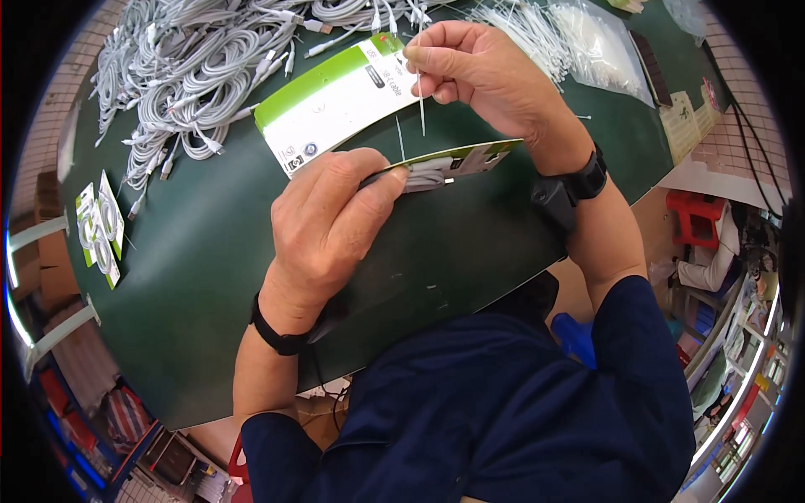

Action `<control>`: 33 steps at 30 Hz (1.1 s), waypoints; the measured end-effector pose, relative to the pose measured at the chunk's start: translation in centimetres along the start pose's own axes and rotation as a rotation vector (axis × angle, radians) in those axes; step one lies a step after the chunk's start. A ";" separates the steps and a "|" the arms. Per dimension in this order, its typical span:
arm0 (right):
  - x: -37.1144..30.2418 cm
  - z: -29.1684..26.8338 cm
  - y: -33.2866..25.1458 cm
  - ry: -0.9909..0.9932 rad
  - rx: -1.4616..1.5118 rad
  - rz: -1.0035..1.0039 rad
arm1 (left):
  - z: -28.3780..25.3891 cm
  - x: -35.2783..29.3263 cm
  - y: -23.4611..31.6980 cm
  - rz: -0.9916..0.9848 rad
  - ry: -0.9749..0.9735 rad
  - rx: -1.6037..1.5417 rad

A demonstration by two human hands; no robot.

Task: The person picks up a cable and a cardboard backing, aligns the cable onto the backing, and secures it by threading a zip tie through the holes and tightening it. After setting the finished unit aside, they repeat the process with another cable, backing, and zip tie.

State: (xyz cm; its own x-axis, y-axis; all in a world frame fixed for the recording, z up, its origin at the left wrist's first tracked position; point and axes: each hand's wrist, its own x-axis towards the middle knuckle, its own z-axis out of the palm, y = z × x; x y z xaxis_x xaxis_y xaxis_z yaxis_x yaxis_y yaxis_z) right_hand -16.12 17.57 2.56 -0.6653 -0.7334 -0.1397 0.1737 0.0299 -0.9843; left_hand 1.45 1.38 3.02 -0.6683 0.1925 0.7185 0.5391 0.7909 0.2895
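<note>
My left hand (323, 214) pinches a green and white packaging card (495, 153), tilted nearly edge-on above the table. A coiled grey cable (428, 178) lies against the card's near side, partly covered by my fingers. One thin white strip (400, 138) sticks up from the card's far side. Between thumb and fingers, my right hand (490, 75) grips a thin white cable tie (422, 109) that hangs down beyond the card. Just behind, another green and white card (335, 105) lies on the table; whether more lie under it I cannot tell.
Coiled grey cables (201, 75) are heaped at the far left of the dark green table (201, 335). Several carded cables (101, 222) lie near the left edge. Loose white cable ties (524, 38) and a clear plastic bag (599, 50) of them are at the far right.
</note>
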 end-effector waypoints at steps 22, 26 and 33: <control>-0.2 1.8 1.2 -0.121 0.019 0.213 | 0.2 -0.3 0.0 -0.030 -0.019 0.006; -0.2 1.5 1.9 -0.195 -0.063 0.056 | 0.2 -0.3 0.1 -0.033 -0.024 0.006; -0.9 2.2 1.0 -0.280 -0.089 0.076 | 0.2 -0.3 0.1 -0.023 -0.014 0.006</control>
State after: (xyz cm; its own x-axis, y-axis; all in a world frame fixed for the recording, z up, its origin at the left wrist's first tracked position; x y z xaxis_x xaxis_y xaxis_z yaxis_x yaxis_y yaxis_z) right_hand -13.74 16.78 1.94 -0.4242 -0.8854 -0.1899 0.1429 0.1416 -0.9796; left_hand 1.57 1.50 2.65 -0.6880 0.1820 0.7026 0.5201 0.7988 0.3023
